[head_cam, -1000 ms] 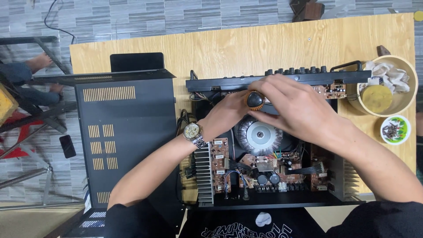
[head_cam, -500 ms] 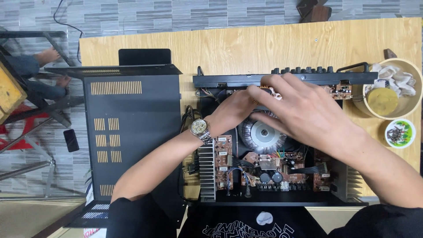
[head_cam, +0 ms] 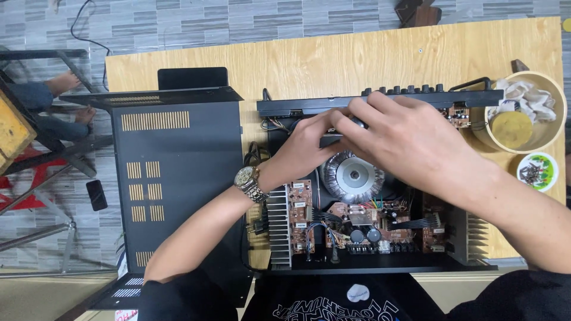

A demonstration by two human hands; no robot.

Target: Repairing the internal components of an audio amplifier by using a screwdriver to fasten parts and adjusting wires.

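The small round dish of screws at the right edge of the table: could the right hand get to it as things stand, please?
Probably yes: the right hand rests on the open amplifier, and the dish of screws lies uncovered beside the forearm.

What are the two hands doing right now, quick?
Left hand: fingers curled on a dark part inside the open amplifier.
Right hand: lies over the same spot; grip cannot be told.

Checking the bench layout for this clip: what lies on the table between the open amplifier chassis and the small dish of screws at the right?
Bare wooden table in the head view; the chassis and dish sit apart, with nothing between.
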